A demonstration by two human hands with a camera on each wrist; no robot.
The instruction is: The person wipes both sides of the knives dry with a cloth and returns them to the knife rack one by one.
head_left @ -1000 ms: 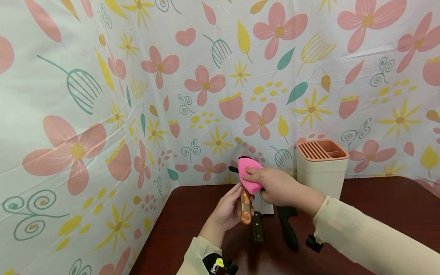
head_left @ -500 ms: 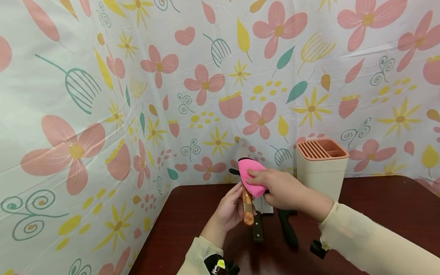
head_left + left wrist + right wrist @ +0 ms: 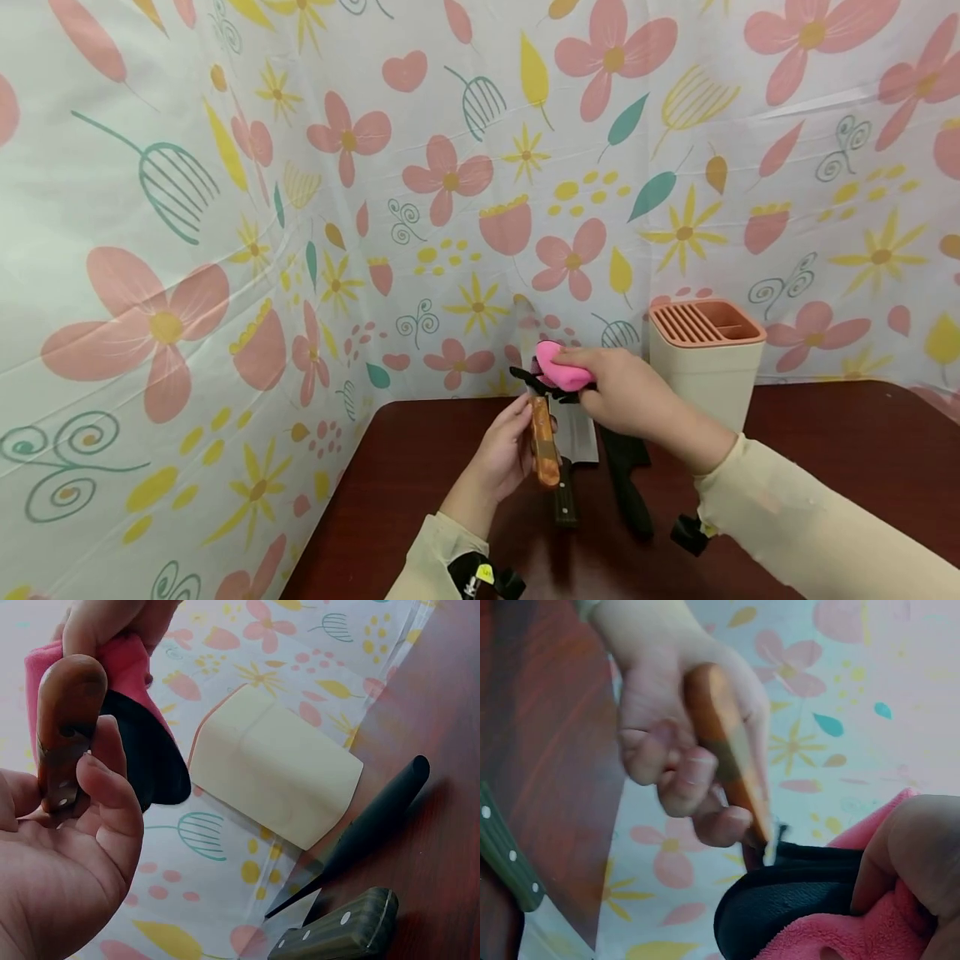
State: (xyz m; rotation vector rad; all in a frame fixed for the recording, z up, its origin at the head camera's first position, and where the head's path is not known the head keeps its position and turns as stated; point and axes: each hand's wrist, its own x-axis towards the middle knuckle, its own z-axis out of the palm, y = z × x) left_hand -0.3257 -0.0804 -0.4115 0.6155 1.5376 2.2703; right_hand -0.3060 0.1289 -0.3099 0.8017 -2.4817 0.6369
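My left hand (image 3: pixel 501 457) grips the orange-brown handle (image 3: pixel 546 446) of a knife, whose pale blade (image 3: pixel 527 329) points up and away. In the left wrist view my curled fingers (image 3: pixel 109 795) hold that handle from below. My right hand (image 3: pixel 633 396) pinches a pink fleecy cloth (image 3: pixel 566 373) with a black side, bunched at the blade just above the handle. The right wrist view shows the cloth's black part (image 3: pixel 787 900) right at the handle's end. Part of the blade is hidden behind the cloth.
On the dark red table (image 3: pixel 420 467) lie a cleaver (image 3: pixel 566 500) with a riveted dark handle and a black knife (image 3: pixel 628 492). Behind my right hand stands a cream knife holder (image 3: pixel 701 383) with an orange slotted top. A flowered cloth backdrop (image 3: pixel 450 250) hangs behind the table.
The pink cloth was spread taller over the blade; now it is bunched up and turned, showing more black and more blade. My right hand has shifted slightly right; my left still grips the handle.
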